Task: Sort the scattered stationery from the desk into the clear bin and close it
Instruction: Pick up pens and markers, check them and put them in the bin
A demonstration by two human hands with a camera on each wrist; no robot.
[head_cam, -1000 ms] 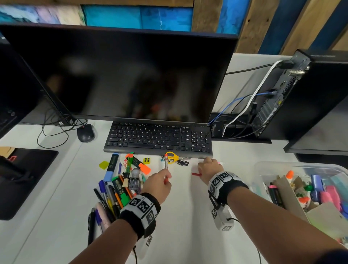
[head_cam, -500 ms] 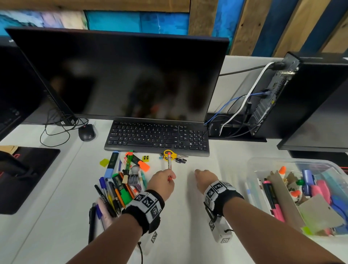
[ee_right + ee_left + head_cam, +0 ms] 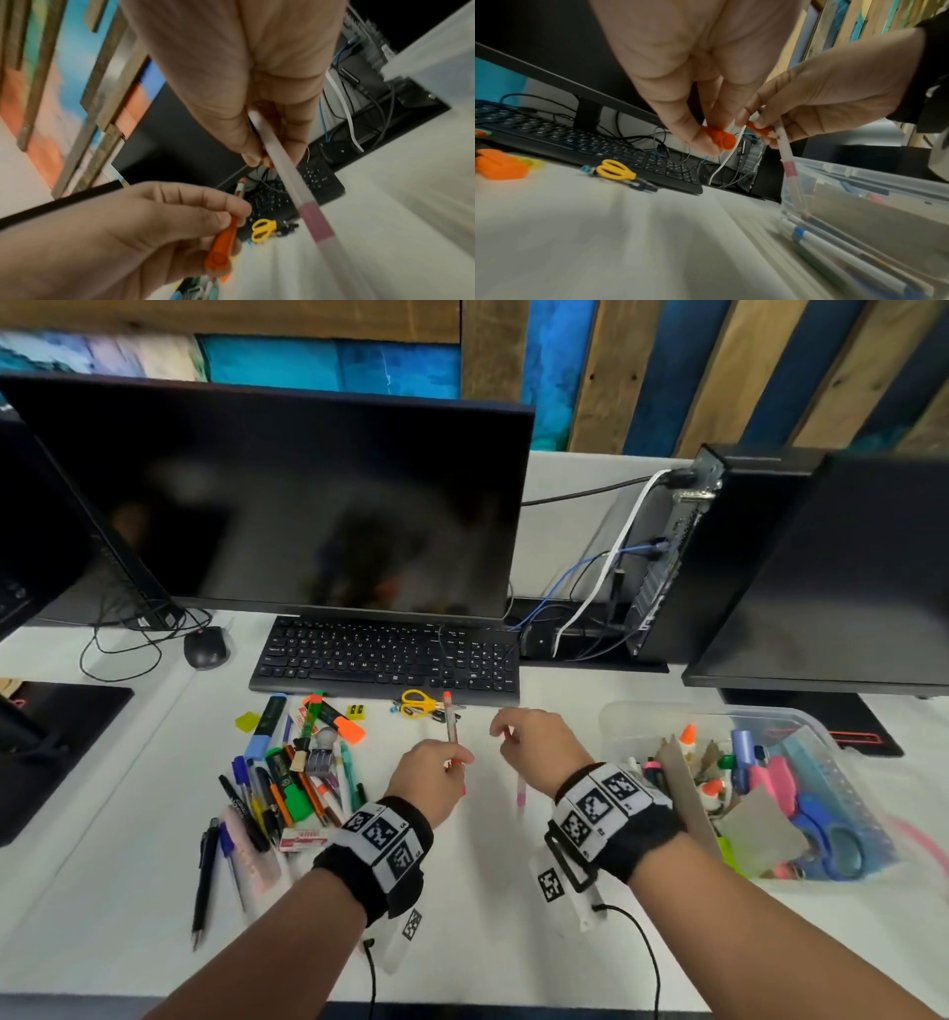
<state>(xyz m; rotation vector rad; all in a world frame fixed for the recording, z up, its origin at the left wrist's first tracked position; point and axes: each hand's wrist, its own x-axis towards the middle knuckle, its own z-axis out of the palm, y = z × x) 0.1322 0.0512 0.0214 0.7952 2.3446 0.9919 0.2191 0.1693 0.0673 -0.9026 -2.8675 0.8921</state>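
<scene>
White desk (image 3: 462, 906), dark monitor (image 3: 287, 505), wood/blue plank wall (image 3: 606, 372), prob. painted.

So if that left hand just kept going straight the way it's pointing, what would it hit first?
Probably the yellow scissors lying just ahead of the left hand, then the keyboard behind them. The hand looks raised off the desk, so it might pass over both; depth is unclear.

Bare forearms enter from the frame's bottom, each wrist wearing a black band (image 3: 380, 852) with white square-coded tags; white tagged camera units (image 3: 562, 886) trail thin black cables (image 3: 644, 963).
</scene>
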